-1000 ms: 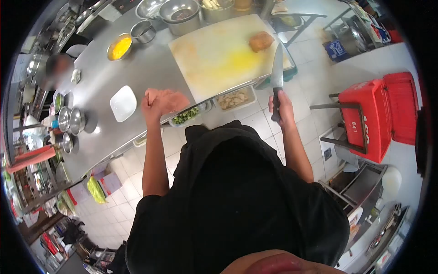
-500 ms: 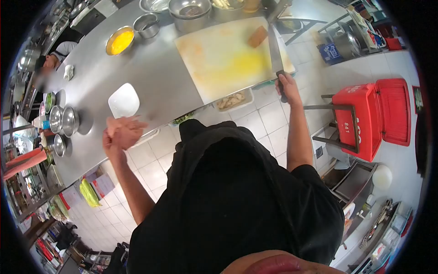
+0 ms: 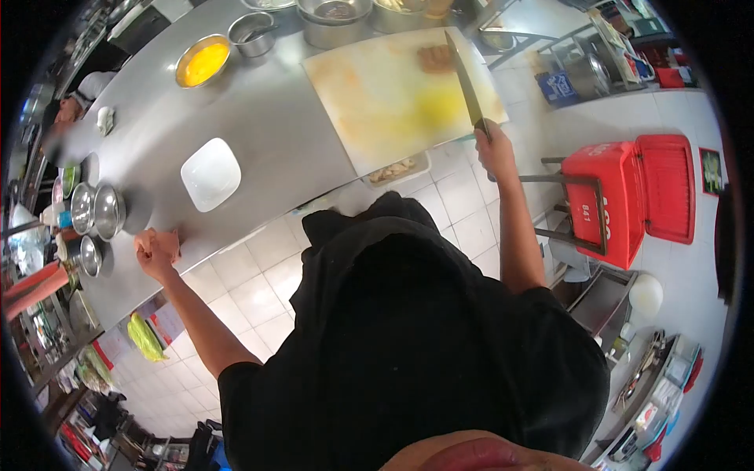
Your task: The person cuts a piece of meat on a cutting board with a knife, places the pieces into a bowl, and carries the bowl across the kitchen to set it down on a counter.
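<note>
Left of the white bowl (image 3: pixel 210 176) and nearer me, my left hand (image 3: pixel 155 257) has come with fingers curled on the pink cloth (image 3: pixel 174 246), now apart from that bowl, while well right of it my closed right hand (image 3: pixel 497 151) grips the knife (image 3: pixel 469 91).

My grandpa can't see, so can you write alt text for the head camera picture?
A person's right hand holds a big knife over a cutting board with brown food on it. The left hand grips a pink cloth on a metal table, near a white bowl.
</note>
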The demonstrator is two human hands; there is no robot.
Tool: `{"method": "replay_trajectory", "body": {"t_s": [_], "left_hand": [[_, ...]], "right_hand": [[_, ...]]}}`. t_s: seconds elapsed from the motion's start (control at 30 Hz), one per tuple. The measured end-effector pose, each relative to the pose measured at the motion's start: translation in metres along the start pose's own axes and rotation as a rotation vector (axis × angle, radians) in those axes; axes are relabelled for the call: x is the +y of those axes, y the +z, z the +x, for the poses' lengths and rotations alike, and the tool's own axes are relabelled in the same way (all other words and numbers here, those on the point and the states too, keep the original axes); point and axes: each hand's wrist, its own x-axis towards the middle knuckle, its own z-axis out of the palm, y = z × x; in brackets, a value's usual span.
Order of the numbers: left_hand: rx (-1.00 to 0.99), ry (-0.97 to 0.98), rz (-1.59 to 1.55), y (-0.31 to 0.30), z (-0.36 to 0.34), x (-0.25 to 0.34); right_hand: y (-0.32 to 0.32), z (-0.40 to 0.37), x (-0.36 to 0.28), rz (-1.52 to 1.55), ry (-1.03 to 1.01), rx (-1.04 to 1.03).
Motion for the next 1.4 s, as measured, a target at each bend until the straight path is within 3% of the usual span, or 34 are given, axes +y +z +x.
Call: {"method": "replay_trajectory", "body": {"t_s": [0.03, 0.1, 0.2, 0.27, 0.37, 0.43, 0.53, 0.57, 0.6, 0.63, 0.7, 0.83, 0.9, 1.07, 1.17, 1.23, 1.37, 1.4], "left_hand": [[0.033, -0.048, 0.083, -0.007, 0.02, -0.041], [0.05, -0.036, 0.214, 0.006, 0.026, -0.052], [0.097, 0.13, 0.503, 0.051, -0.015, 0.036], [0.258, 0.213, 0.892, 0.082, -0.047, 0.105], [0.319, 0.302, 0.868, 0.103, -0.06, 0.125], [0.139, 0.168, 0.459, 0.111, -0.044, 0.08], [0.046, 0.26, 0.782, 0.21, -0.089, 0.137], [0.009, 0.299, 0.491, 0.244, -0.098, 0.137], [-0.006, 0.107, 0.125, 0.291, -0.122, 0.155], [-0.11, 0.075, 0.049, 0.325, -0.134, 0.161], [-0.34, 0.154, 0.1, 0.389, -0.151, 0.152], [-0.572, -0.02, 0.065, 0.512, -0.222, 0.228], [-0.608, -0.12, -0.018, 0.547, -0.24, 0.231], [-0.591, -0.225, 0.066, 0.575, -0.267, 0.243], [-0.586, -0.242, 0.11, 0.576, -0.279, 0.24], [-0.592, -0.222, 0.101, 0.577, -0.284, 0.233], [-0.572, 0.108, 0.19, 0.598, -0.287, 0.216], [-0.564, 0.143, 0.189, 0.606, -0.289, 0.218]], "right_hand": [[-0.009, -0.011, 0.001, -0.003, 0.032, -0.021], [-0.019, -0.04, -0.001, -0.049, 0.009, -0.106], [-0.028, -0.067, 0.01, -0.015, 0.098, -0.26], [-0.035, -0.064, 0.034, 0.078, 0.221, -0.243], [-0.06, -0.034, 0.079, 0.081, 0.294, -0.1], [-0.08, 0.006, 0.128, -0.079, 0.217, -0.01], [-0.098, 0.069, 0.143, -0.168, -0.028, 0.029], [-0.102, 0.087, 0.137, -0.155, -0.101, 0.032], [-0.101, 0.11, 0.136, -0.183, -0.19, 0.038], [-0.099, 0.133, 0.135, -0.212, -0.279, 0.043], [-0.096, 0.171, 0.125, -0.223, -0.305, -0.043], [-0.118, 0.196, 0.111, -0.162, -0.388, -0.341], [-0.14, 0.18, 0.108, -0.151, -0.37, -0.424], [-0.174, 0.111, 0.126, -0.082, -0.315, -0.65], [-0.164, 0.09, 0.141, 0.099, -0.071, -0.571], [-0.149, 0.083, 0.15, 0.164, -0.055, -0.528], [-0.099, 0.089, 0.145, 0.247, -0.042, -0.42], [-0.079, 0.098, 0.142, 0.187, -0.184, -0.31]]}}
